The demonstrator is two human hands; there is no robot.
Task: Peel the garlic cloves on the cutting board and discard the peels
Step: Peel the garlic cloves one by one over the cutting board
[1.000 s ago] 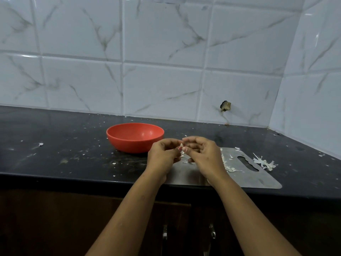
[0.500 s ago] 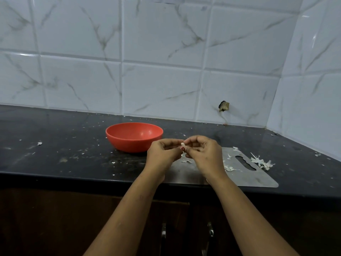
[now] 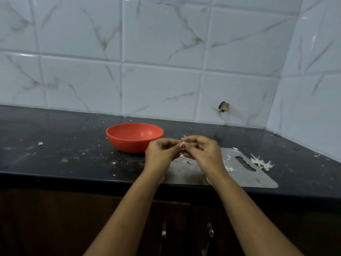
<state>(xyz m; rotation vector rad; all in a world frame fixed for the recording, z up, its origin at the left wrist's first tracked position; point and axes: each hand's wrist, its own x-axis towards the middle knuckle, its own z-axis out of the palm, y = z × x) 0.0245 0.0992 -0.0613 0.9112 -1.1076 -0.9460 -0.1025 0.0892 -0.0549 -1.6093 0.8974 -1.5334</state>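
Left hand (image 3: 162,154) and right hand (image 3: 203,154) meet in the air above the left part of the cutting board (image 3: 254,178). On both hands the fingers (image 3: 172,143) are curled inward, and the tips of both pinch one small garlic clove (image 3: 183,145) between them. The clove is pale with a pinkish tinge. It is too small to tell how much skin is left on it.

The cutting board is a flat grey metal sheet at the near edge of the dark counter (image 3: 55,154), with a handle slot at its right end. A few peel scraps (image 3: 186,161) lie on it below and to the right of the hands. A larger heap of peels (image 3: 261,162) sits on the counter just beside the board's far right corner.

A red bowl (image 3: 134,137) stands upright on the counter, left of the hands. White flecks are scattered across the counter, with a white marbled tile wall (image 3: 166,71) behind.
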